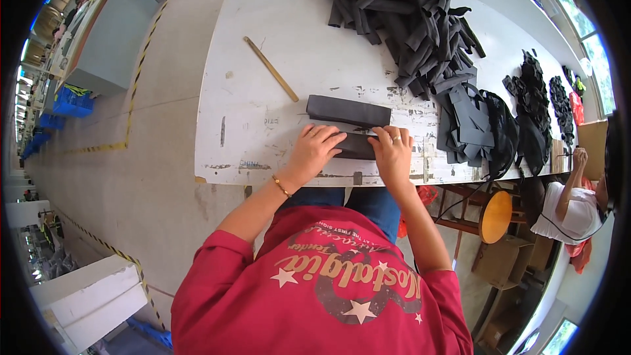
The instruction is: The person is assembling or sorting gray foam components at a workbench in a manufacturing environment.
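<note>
On the white table (253, 102) in front of me lies a black, flat, sleeve-like piece (355, 147), close to the near edge. My left hand (317, 150) grips its left end, fingers bent over it. At the right end, my right hand (393, 148) has its fingers closed on the upper corner. Just beyond, a second black sleeve-like piece (348, 110) of similar size lies flat, with neither hand holding it. A thin yellowish stick (271, 69) rests slantwise on the table to the far left. The undersides of my fingers are hidden.
A large heap of black rolled or tubular pieces (411, 16) covers the far right of the table. Flat black pieces (470, 125) and further black bundles (529, 102) lie rightward. A round wooden stool (495, 217) and another person (568, 207) are at right.
</note>
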Tool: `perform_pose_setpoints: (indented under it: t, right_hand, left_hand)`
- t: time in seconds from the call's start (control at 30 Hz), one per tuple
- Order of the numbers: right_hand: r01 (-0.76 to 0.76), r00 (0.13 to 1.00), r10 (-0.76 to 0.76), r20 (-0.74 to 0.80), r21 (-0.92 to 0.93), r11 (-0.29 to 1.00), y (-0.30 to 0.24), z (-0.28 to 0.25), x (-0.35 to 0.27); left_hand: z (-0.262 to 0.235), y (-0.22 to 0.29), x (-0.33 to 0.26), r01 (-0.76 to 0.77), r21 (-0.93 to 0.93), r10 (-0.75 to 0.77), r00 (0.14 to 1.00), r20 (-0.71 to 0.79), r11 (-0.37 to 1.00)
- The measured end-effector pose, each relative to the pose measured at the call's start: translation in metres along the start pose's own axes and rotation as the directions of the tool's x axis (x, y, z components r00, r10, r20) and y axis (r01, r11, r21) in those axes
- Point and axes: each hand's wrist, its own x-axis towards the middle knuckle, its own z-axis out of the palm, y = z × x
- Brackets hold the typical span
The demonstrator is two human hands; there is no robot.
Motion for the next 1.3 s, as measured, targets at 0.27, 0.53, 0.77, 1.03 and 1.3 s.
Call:
perform_pose_setpoints:
  t: [0.27,0.53,0.77,1.03,1.3]
  right_hand:
    - [0.176,0.982,-0.165,0.093,-0.116,0.978,0.014,0.01,-0.046]
    - [0.15,0.983,-0.143,0.119,-0.054,0.987,0.007,0.003,-0.033]
    - [0.17,0.985,-0.166,0.046,-0.079,0.982,-0.001,-0.013,-0.037]
    - [-0.127,0.99,0.115,-0.083,-0.149,0.981,0.104,-0.074,-0.036]
    - [0.043,0.951,0.144,0.273,-0.58,0.814,0.236,-0.134,-0.055]
  left_hand:
    - [0.008,-0.007,-0.003,-0.117,0.086,0.115,0.993,0.027,0.989]
    - [-0.012,0.008,-0.006,-0.127,0.1,0.112,0.983,0.145,0.987]
    - [-0.02,0.029,0.001,-0.081,0.207,0.064,0.994,0.085,0.975]
    - [-0.042,0.028,0.076,-0.097,-0.104,0.084,0.989,-0.124,0.99]
    - [0.021,0.013,0.295,0.246,-0.932,-0.383,0.914,0.132,0.265]
